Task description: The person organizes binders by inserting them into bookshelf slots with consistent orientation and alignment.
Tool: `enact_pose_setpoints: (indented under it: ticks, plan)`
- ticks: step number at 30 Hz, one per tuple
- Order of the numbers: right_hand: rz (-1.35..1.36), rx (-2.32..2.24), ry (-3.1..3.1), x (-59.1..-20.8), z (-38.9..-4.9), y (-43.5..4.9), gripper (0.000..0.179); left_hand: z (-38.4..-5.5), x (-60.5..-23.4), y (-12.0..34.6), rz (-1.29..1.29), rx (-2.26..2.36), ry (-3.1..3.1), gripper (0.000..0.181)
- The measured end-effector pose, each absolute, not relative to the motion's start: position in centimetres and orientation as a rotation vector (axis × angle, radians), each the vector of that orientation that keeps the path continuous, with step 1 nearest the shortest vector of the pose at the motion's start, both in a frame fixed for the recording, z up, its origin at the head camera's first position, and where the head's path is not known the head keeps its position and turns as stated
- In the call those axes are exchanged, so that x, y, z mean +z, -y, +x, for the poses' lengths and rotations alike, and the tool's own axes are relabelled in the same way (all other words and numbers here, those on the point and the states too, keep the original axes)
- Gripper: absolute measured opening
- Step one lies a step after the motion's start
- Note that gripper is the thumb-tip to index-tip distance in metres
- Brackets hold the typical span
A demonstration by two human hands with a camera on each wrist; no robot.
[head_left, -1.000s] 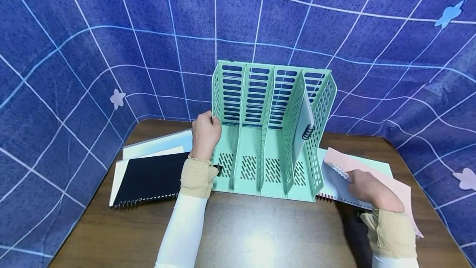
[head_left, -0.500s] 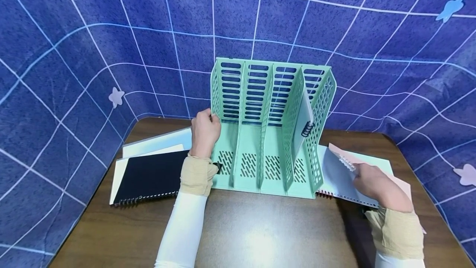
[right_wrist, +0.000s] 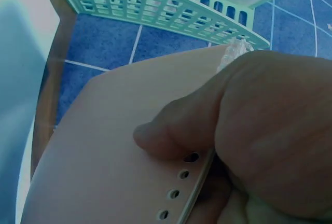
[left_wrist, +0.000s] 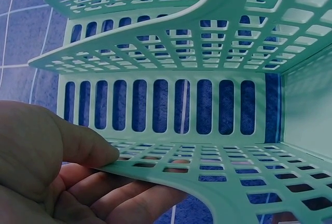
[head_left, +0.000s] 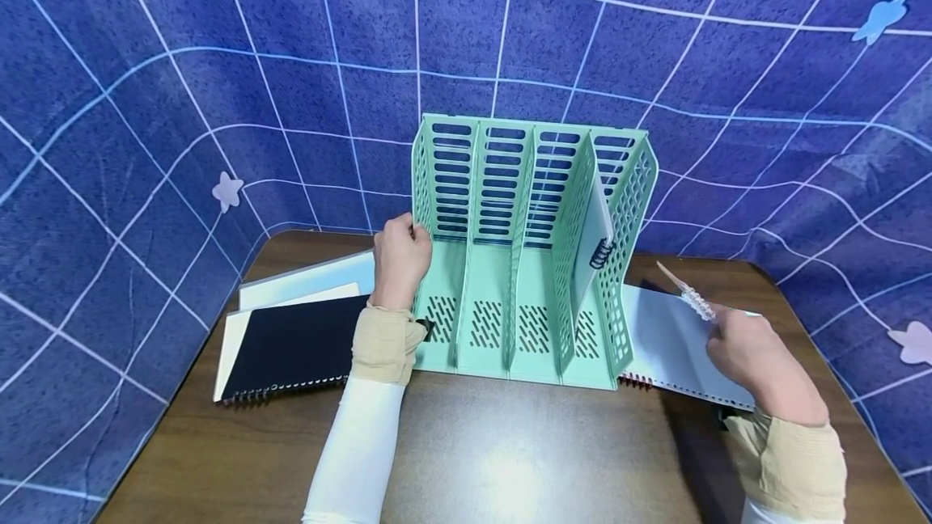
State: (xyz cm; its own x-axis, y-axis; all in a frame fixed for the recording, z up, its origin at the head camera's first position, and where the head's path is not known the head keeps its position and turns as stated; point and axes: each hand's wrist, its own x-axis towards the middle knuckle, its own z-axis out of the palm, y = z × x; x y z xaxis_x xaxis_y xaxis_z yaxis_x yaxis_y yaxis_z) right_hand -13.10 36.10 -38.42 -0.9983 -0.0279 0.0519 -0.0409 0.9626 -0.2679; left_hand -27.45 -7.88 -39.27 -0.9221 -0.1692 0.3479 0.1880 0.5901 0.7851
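Note:
A mint-green file organizer [head_left: 489, 273] with upright dividers stands at the back of the table. My left hand [head_left: 400, 261] grips its left side panel; in the left wrist view the thumb lies inside the panel [left_wrist: 166, 164] and the fingers outside. At right, my right hand [head_left: 760, 362] pinches a pink spiral notebook [right_wrist: 114, 120] near its clear coil [head_left: 697, 303]. From the head the notebook appears nearly edge-on, mostly hidden by the hand. Under it lies a pale blue notebook [head_left: 666, 338] with a red coil.
A pale notebook [head_left: 595, 237] with a black coil leans in the organizer's rightmost compartment. On the left, a black spiral notebook [head_left: 298, 342] overlaps cream and light blue ones [head_left: 306, 277] on the wooden table [head_left: 466, 443]. A blue gridded cloth [head_left: 349, 103] hangs behind.
My right hand has moved a little right and tipped the pink notebook from lying nearly flat to standing nearly edge-on, exposing more of the pale blue one. My left hand keeps its grip.

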Motion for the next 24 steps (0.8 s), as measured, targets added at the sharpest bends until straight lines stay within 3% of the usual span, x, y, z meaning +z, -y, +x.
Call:
enact_pose_setpoints:
  ticks: [10, 18, 24]
  plan:
    - [-0.021, 0.412, 2.892, -37.5, -12.3, -36.0, 0.038, -27.5, -39.3, 7.9, -0.012, -1.268, 2.432, 0.042]
    - [-0.076, 0.420, 2.708, -36.8, -11.9, -35.6, 0.011, -27.6, -39.4, 8.0, -0.020, -1.269, 2.431, 0.041]
    - [-0.163, 0.456, 2.586, -36.3, -11.8, -35.2, 0.028, -27.6, -39.3, 8.0, -0.011, -1.285, 2.436, 0.040]
